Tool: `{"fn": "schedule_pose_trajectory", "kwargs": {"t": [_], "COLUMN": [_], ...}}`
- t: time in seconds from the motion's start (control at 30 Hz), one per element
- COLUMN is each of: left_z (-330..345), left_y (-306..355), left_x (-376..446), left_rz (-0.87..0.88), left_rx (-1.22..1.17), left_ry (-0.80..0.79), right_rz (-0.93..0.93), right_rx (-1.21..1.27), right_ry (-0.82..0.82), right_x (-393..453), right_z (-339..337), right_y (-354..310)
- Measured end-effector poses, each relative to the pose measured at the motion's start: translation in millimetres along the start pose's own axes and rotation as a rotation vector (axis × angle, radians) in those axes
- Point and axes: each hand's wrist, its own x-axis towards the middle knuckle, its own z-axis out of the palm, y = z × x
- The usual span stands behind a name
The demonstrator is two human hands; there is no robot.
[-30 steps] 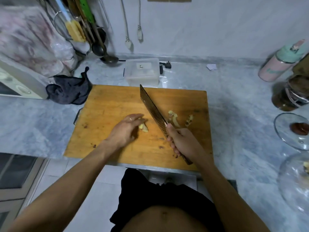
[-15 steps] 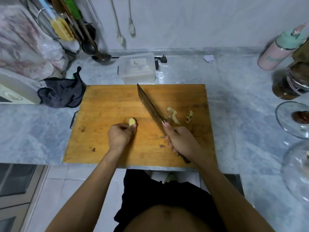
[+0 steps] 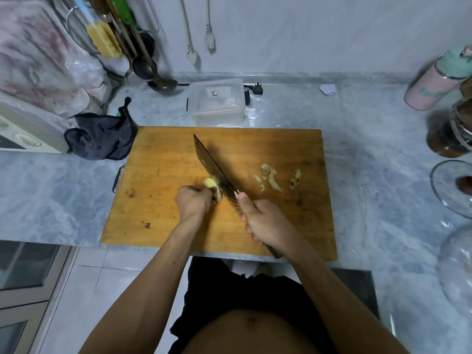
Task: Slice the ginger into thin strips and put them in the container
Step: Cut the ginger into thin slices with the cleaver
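A pale yellow piece of ginger (image 3: 212,188) lies near the middle of the wooden cutting board (image 3: 158,200). My left hand (image 3: 193,202) grips it with curled fingers. My right hand (image 3: 265,222) holds the dark handle of a cleaver (image 3: 214,172), whose ridged blade rests against the right side of the ginger and points away from me. Ginger peelings and scraps (image 3: 272,178) lie to the right of the blade. A clear plastic container (image 3: 217,102) stands just behind the board.
A dark cloth (image 3: 101,137) lies left of the board beside an appliance (image 3: 23,134). Hanging utensils and a ladle (image 3: 143,65) are at the back left. A pink bottle (image 3: 434,83), a dark jar (image 3: 452,131) and glass bowls (image 3: 452,190) stand on the right.
My left hand turned the ginger and set it against the blade. The cleaver moved left and came down beside the ginger.
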Motion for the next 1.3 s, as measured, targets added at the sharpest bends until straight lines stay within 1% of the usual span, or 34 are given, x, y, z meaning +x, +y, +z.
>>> {"fn": "schedule_pose_trajectory", "kwargs": {"t": [0.17,0.33,0.6,0.7,1.1,1.3], "left_z": [1.2,1.4,0.4,0.7,6.7,7.2], "left_y": [-0.2,-2.0,-2.1,-2.5,1.9,2.8], "left_x": [-1.1,-0.4,-1.9,-0.9,1.0,3.0], "left_rz": [0.031,0.026,0.020,0.009,0.043,0.027], "left_rx": [-0.007,-0.017,-0.029,-0.048,0.040,0.059], "left_ry": [0.004,-0.011,-0.011,-0.013,0.035,0.048], "right_rz": [-0.003,-0.039,-0.045,-0.034,-0.024,-0.037], "right_rx": [-0.061,-0.137,-0.156,-0.151,-0.116,-0.081], "right_ry": [0.007,0.027,0.027,0.020,0.033,0.045], "right_x": [0.2,1.2,2.6,1.0,8.9,14.2], "right_z": [3.3,5.8,5.7,5.9,7.4,8.3], "right_y": [1.2,2.2,2.8,4.1,4.6,5.2]}}
